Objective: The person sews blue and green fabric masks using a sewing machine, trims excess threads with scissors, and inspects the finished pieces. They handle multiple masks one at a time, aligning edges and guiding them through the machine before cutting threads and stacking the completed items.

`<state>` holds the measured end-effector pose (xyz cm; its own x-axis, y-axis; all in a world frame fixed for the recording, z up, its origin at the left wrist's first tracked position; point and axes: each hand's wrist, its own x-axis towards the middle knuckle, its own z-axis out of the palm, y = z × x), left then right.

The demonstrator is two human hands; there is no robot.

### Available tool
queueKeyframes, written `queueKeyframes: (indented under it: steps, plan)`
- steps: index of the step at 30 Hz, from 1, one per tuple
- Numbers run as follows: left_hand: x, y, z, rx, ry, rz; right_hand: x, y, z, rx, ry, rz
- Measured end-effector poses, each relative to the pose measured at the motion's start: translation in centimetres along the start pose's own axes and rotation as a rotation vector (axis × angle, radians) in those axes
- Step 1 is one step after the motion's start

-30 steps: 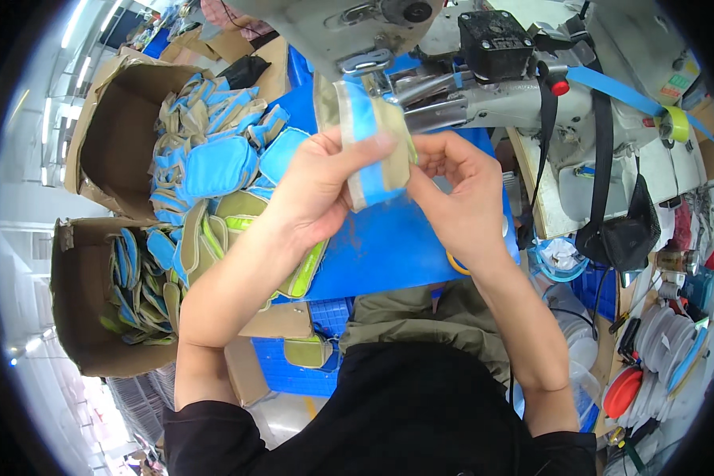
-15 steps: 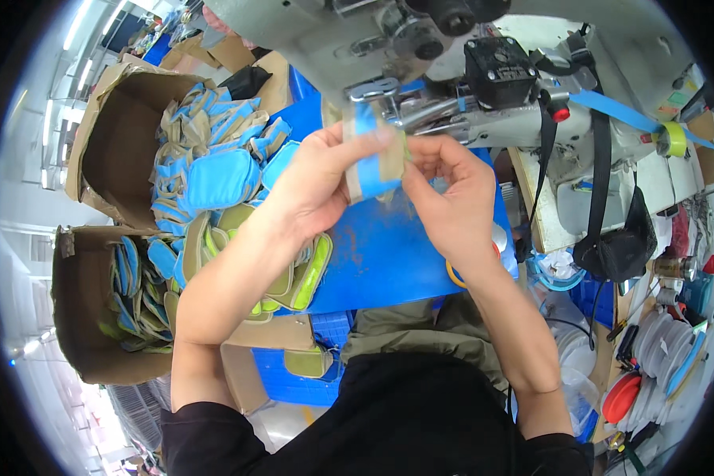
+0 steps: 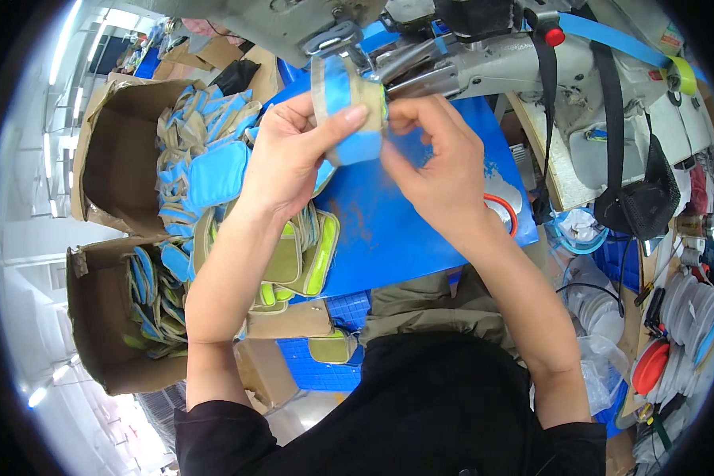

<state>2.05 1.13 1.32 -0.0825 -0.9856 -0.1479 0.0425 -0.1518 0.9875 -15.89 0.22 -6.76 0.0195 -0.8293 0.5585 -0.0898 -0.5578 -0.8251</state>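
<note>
In front of the sewing machine, both my hands hold up a small curved fabric piece. It is beige with bright blue bands and a lime-green strip along its right edge. My left hand grips its left side, thumb laid across the front face and fingers behind. At the right edge, my right hand has its thumb and bent fingers drawn together on the piece; the fingertips are partly hidden and slightly blurred. Below my left forearm lie stacked olive pads with lime-green edging.
Two open cardboard boxes stand at the left, beside heaped blue and beige pieces. A blue tabletop lies beneath my hands. Black straps and a blue tape run at the right. White reels stand lower right.
My hands and the fabric piece have shifted left, away from the machine's metal guide parts. The piece has turned, showing a more rounded shape. The whole view has shifted slightly.
</note>
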Motion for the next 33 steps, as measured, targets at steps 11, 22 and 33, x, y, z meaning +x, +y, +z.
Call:
queueKeyframes:
  steps: [11, 22, 33]
  plan:
    - [0.5, -0.6, 0.7, -0.097, 0.012, -0.022, -0.2, 1.1, 1.0, 0.051, 0.031, 0.019]
    - [1.6, 0.1, 0.8, -0.087, 0.051, -0.050, -0.2, 0.8, 1.4, 0.253, 0.061, 0.193]
    - [1.0, 0.1, -0.1, 0.037, 0.017, 0.050, 0.0, 0.3, 1.1, 0.393, 0.055, 0.320]
